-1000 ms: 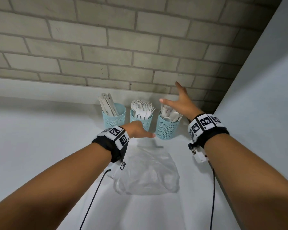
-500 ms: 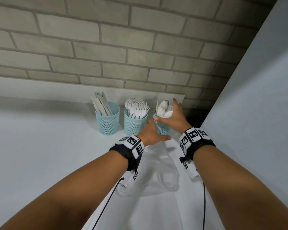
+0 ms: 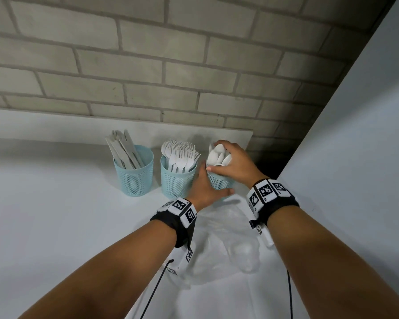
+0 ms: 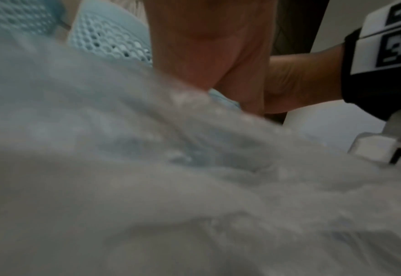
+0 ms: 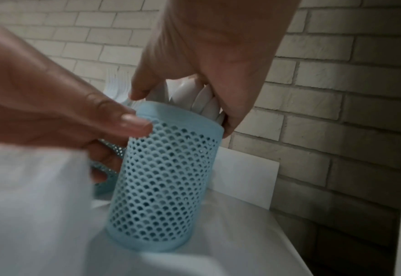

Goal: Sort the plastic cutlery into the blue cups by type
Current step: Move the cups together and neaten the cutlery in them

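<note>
Three blue mesh cups stand in a row by the brick wall. The left cup (image 3: 134, 173) holds knives and the middle cup (image 3: 176, 180) holds forks. The right cup (image 3: 219, 181) (image 5: 166, 177) holds white spoons (image 3: 218, 155) (image 5: 204, 100). My left hand (image 3: 204, 186) (image 5: 60, 112) grips this cup from its left side, thumb across the front. From above, my right hand (image 3: 233, 160) (image 5: 209, 48) closes thumb and fingers round the spoon bowls at the rim. The left wrist view is blurred and shows mostly the bag.
A crumpled clear plastic bag (image 3: 221, 245) (image 4: 147, 186) lies on the white table (image 3: 55, 226) just in front of the cups, under my wrists. A white wall panel (image 3: 355, 157) closes off the right side, with a dark gap behind the spoon cup.
My right hand came down from spread open above the cup onto the spoons. My left hand slid right and took hold of the spoon cup.
</note>
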Action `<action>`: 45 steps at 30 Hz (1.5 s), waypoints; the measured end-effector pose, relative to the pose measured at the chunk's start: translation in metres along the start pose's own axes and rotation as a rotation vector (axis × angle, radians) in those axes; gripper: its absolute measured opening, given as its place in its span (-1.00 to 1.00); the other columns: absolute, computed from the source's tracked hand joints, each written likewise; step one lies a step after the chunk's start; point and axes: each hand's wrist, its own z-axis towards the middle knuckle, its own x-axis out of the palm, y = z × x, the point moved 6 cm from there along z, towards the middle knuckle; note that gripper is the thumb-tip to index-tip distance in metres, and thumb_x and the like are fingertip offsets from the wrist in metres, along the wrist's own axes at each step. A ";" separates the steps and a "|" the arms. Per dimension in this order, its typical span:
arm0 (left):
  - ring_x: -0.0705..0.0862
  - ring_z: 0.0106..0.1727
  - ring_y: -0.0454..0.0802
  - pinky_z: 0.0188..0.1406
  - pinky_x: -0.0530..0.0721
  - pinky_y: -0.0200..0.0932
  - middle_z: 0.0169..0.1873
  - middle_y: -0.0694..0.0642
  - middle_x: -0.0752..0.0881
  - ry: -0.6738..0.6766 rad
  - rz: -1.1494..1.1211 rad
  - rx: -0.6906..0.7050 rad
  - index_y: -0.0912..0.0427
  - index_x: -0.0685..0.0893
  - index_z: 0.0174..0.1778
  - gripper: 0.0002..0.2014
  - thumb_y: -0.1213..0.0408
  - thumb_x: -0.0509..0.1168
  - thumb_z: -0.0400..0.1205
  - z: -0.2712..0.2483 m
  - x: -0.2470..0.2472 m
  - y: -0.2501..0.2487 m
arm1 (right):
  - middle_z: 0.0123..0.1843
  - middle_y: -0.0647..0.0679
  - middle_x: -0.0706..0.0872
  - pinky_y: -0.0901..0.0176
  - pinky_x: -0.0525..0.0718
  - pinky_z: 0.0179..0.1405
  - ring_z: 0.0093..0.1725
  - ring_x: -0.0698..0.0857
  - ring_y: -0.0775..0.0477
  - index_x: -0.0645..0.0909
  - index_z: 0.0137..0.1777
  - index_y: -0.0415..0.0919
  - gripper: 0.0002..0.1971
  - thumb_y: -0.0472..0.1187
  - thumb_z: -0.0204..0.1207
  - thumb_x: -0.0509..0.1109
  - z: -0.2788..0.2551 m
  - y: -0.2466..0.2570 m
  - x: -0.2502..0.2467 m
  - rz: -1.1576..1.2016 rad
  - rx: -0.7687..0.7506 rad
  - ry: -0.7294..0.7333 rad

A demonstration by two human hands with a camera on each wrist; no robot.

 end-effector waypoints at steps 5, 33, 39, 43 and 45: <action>0.57 0.30 -0.09 0.27 0.61 -0.05 0.29 -0.04 0.53 -0.061 -0.088 0.025 -0.04 0.23 0.44 -0.02 0.07 0.61 0.15 0.009 0.004 0.000 | 0.02 -0.03 0.62 -0.01 0.61 0.07 0.05 0.58 -0.12 0.57 0.12 -0.05 -0.38 0.30 0.11 0.42 -0.016 -0.002 0.002 -0.022 -0.081 -0.144; 0.50 0.37 -0.03 0.36 0.49 -0.15 0.37 0.06 0.50 -0.010 0.133 0.077 0.20 0.19 0.48 -0.08 0.18 0.61 0.32 0.017 -0.005 -0.004 | 0.59 -0.08 0.27 0.15 0.50 0.32 0.35 0.48 0.03 0.37 0.51 0.15 -0.22 0.17 0.28 0.56 0.008 0.004 -0.002 0.051 0.032 -0.099; 0.51 0.35 0.00 0.28 0.45 -0.23 0.32 0.09 0.51 -0.017 0.179 0.078 0.23 0.18 0.47 -0.11 0.20 0.59 0.35 0.016 -0.007 -0.006 | -0.01 -0.11 0.70 0.07 0.66 -0.08 -0.03 0.65 -0.13 0.69 0.00 -0.17 -0.69 0.02 0.37 0.47 0.006 0.014 0.000 -0.155 -0.032 -0.227; 0.55 0.30 0.01 0.27 0.54 -0.12 0.28 0.08 0.54 -0.012 0.181 0.064 0.22 0.20 0.45 -0.14 0.20 0.59 0.35 0.016 -0.007 -0.005 | 0.07 -0.12 0.73 0.08 0.66 -0.02 0.02 0.68 -0.14 0.67 0.20 -0.09 -0.63 -0.06 0.38 0.47 0.004 0.023 0.007 -0.186 -0.155 -0.198; 0.57 0.28 0.05 0.26 0.57 -0.05 0.24 0.07 0.54 -0.011 0.204 0.065 0.23 0.21 0.43 -0.14 0.19 0.59 0.34 0.016 -0.006 -0.004 | 0.05 -0.11 0.74 0.11 0.65 -0.06 -0.01 0.68 -0.13 0.67 0.19 -0.09 -0.64 -0.03 0.40 0.46 0.003 0.026 0.009 -0.230 -0.188 -0.186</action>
